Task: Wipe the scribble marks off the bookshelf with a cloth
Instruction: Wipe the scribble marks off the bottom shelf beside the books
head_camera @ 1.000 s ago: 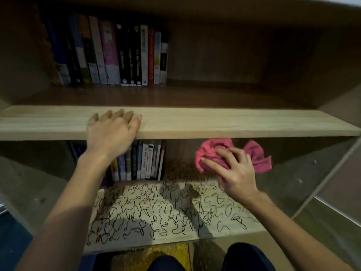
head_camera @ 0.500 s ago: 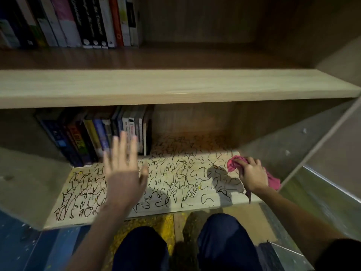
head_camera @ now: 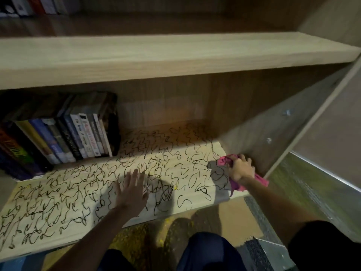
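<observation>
The lower shelf board (head_camera: 64,229) of the light wooden bookshelf is covered with black scribble marks (head_camera: 156,165) from its left end to its right end. My right hand (head_camera: 241,169) grips a bunched pink cloth (head_camera: 224,160) and holds it on the board at the far right corner, against the right side panel. A tail of the cloth hangs out below my wrist. My left hand (head_camera: 131,190) lies with straight, spread fingers over the scribbles near the middle of the board's front edge.
A row of upright books (head_camera: 64,137) fills the back left of the lower shelf. The upper shelf board (head_camera: 175,55) juts out overhead, with more books (head_camera: 29,5) at its top left. The right side panel (head_camera: 273,133) has two metal studs. My knees (head_camera: 207,251) are below the board.
My left hand left the upper shelf's edge and came down onto the scribbled board. My right hand carried the cloth from mid-air down to the board's right corner. The view tilted downward.
</observation>
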